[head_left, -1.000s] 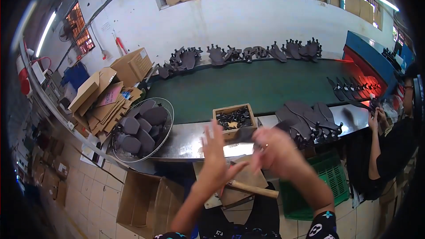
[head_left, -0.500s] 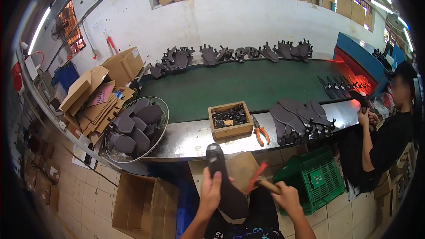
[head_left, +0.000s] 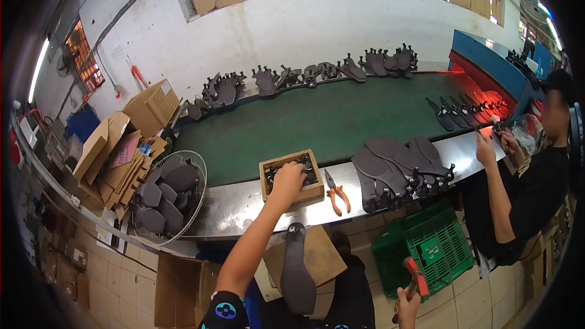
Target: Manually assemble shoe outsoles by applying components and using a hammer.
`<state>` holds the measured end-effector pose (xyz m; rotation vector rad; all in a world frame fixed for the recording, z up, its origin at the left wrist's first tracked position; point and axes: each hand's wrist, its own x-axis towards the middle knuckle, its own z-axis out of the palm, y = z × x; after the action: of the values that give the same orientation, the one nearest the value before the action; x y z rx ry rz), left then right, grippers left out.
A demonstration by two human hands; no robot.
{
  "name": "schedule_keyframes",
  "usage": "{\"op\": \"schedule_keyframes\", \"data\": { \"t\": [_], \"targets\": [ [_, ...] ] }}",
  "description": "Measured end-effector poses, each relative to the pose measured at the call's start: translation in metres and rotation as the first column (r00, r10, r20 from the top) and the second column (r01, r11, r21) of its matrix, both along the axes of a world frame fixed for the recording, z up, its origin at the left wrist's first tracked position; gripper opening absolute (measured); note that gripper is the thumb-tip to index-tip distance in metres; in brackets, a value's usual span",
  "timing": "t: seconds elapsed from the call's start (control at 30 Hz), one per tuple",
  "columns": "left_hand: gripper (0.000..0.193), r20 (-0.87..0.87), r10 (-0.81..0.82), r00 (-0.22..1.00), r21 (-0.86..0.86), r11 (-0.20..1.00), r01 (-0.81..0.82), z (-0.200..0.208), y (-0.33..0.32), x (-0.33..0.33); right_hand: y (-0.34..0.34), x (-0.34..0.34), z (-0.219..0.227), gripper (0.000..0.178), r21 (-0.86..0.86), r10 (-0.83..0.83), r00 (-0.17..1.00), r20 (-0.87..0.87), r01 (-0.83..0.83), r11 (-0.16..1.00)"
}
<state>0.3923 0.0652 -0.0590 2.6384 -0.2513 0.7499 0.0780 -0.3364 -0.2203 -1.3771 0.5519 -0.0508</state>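
Observation:
My left hand (head_left: 289,179) reaches down into a wooden box (head_left: 308,192) holding many small black parts; its fingertips are hidden among them. In my right hand (head_left: 406,309), at the lower right, a hammer (head_left: 417,275) with a red head and wooden handle is held upright. A dark grey shoe sole (head_left: 298,273), narrow at its far end with a small shiny fitting there, lies between my arms, partly on a tan board (head_left: 328,257). Neither hand touches it. Pliers (head_left: 336,196) with orange handles lie just right of the box.
More soles (head_left: 399,161) with black fittings lie on the metal ledge. Beyond runs a green conveyor belt (head_left: 292,112). A wire basket (head_left: 201,198) of grey pieces stands left, a green crate (head_left: 429,250) right. A co-worker (head_left: 518,201) sits at the far right, near a red-lit blue machine (head_left: 487,64).
My left hand has let go of the sole and gone forward into the box. The sole now lies down. My right hand has moved the hammer right and down, away from the sole.

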Motion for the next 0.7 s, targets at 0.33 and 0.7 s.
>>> {"op": "schedule_keyframes", "data": {
  "t": [0.33,0.7],
  "targets": [
    [0.016,-0.211,-0.090,0.973,-0.630,0.774,-0.066,0.027,0.004,-0.019,0.068,0.064,0.113,0.029,-0.450,0.379,0.868,0.319,-0.213,0.867],
    [0.021,-0.002,-0.399,0.917,-0.983,0.168,0.071,0.112,-0.043,-0.224,0.162,0.080,0.252,0.025,-0.119,0.495,0.637,0.591,-0.538,0.835]
  ]
}}
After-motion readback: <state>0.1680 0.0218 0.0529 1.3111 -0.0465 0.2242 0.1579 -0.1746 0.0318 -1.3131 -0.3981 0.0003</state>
